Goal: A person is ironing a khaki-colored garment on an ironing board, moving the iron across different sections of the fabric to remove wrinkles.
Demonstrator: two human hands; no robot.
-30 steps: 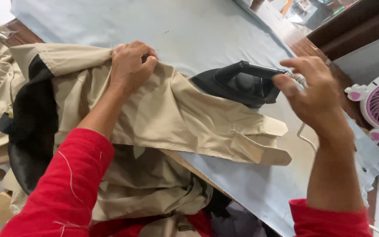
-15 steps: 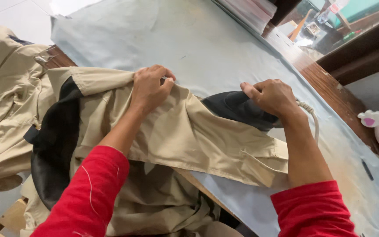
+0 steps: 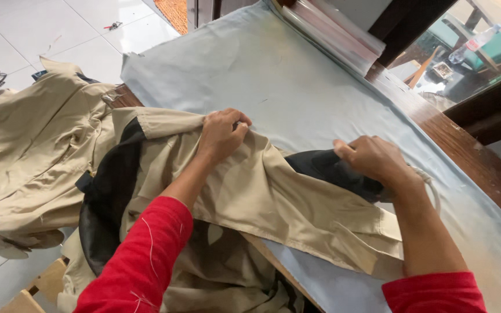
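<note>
While the khaki garment (image 3: pixel 297 203) lay spread across the grey-covered counter (image 3: pixel 297 81), the left hand (image 3: pixel 222 132) had its grip pinched together on a fold of the cloth, and the right hand (image 3: pixel 372 159) had its grip clamped on the black iron (image 3: pixel 331 171) resting against the fabric. Doing this well probably meant pulling the cloth taut and flat ahead of the iron, fingers clear. More khaki clothes (image 3: pixel 30 156) hung off the counter's edge above the white tiled floor (image 3: pixel 24 35).
</note>
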